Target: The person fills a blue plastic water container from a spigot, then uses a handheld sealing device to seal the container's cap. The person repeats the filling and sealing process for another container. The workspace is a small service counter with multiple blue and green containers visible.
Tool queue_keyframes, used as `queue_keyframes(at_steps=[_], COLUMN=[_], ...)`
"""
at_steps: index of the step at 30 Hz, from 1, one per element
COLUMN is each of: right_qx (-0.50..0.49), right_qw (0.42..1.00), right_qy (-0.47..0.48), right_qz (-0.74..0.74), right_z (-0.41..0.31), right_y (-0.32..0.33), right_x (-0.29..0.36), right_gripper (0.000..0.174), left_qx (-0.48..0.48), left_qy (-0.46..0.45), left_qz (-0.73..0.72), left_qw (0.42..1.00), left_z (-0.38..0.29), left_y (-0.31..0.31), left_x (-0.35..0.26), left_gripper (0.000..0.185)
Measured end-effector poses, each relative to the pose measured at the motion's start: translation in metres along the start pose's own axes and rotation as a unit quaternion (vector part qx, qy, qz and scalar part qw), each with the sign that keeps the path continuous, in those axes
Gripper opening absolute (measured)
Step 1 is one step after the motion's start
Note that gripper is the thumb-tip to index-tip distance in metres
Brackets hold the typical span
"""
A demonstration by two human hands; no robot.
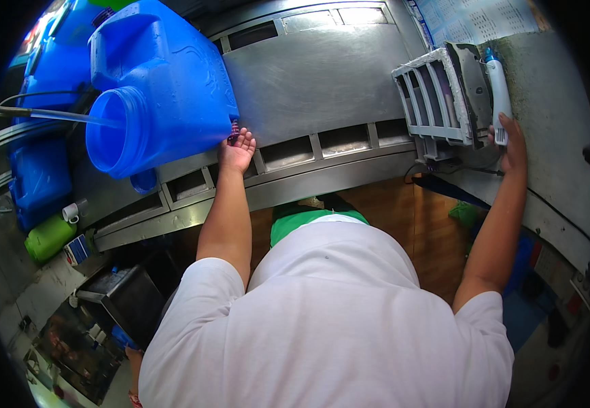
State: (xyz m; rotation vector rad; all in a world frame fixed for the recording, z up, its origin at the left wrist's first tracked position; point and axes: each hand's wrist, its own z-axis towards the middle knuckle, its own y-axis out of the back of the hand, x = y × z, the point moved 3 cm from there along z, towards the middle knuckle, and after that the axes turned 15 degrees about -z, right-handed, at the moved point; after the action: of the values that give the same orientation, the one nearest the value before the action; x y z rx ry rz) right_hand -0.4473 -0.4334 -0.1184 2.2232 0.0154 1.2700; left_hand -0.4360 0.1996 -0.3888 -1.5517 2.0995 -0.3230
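A large blue plastic water container (188,86) lies on the steel counter at the upper left, its wide round mouth facing left with a clear tube running into it. My left hand (239,148) is palm up with curled fingers at the container's lower right corner, beside a small purple ribbed part (234,131) that looks like a tap or cap. Whether the fingers touch this part is unclear. At the right, my right hand (513,140) grips the lower end of a slim white handheld device with a blue tip (500,94), beside the wall.
A pale slatted rack (435,99) stands near my right hand. The steel counter (320,81) has rectangular openings along its front. More blue containers (45,176), a white mug (70,212) and a green container (50,237) are at the left. Part of another person's arm (134,364) shows at lower left.
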Motion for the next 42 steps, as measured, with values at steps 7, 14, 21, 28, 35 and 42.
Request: queue_keyframes(at_steps=[7,14,21,28,35,42], right_qx=[0.392,0.572,0.590,0.536,0.522,0.512], right_qw=[0.886,0.785,0.788,0.823,0.835,0.855], right_qy=[-0.024,-0.125,-0.137,-0.151,-0.142,-0.071], right_qz=[0.248,0.202,0.109,0.114,0.101,0.053], right_z=[-0.090,-0.137,-0.140,-0.132,-0.127,-0.124], right_y=[-0.112,-0.284,-0.351,-0.361,-0.360,-0.372], right_x=[-0.003,-0.019,0.001,0.006,0.002,-0.005], right_gripper=[0.063,0.075,0.060,0.061,0.066,0.070], left_qx=[-0.014,-0.004,-0.006,0.022,0.008,0.016], left_qy=[0.007,0.003,-0.031,0.010,-0.007,-0.038], left_qz=[-0.036,-0.076,-0.048,-0.065,-0.099,-0.105], left_qw=[0.999,0.997,0.998,0.998,0.995,0.994], left_z=[-0.010,0.007,0.001,0.006,0.004,0.009], left_y=[-0.006,-0.004,-0.010,-0.004,-0.011,-0.010], left_x=[0.004,-0.001,-0.001,-0.003,-0.004,-0.006], left_gripper=[0.050,0.042,0.038,0.037,0.037,0.039])
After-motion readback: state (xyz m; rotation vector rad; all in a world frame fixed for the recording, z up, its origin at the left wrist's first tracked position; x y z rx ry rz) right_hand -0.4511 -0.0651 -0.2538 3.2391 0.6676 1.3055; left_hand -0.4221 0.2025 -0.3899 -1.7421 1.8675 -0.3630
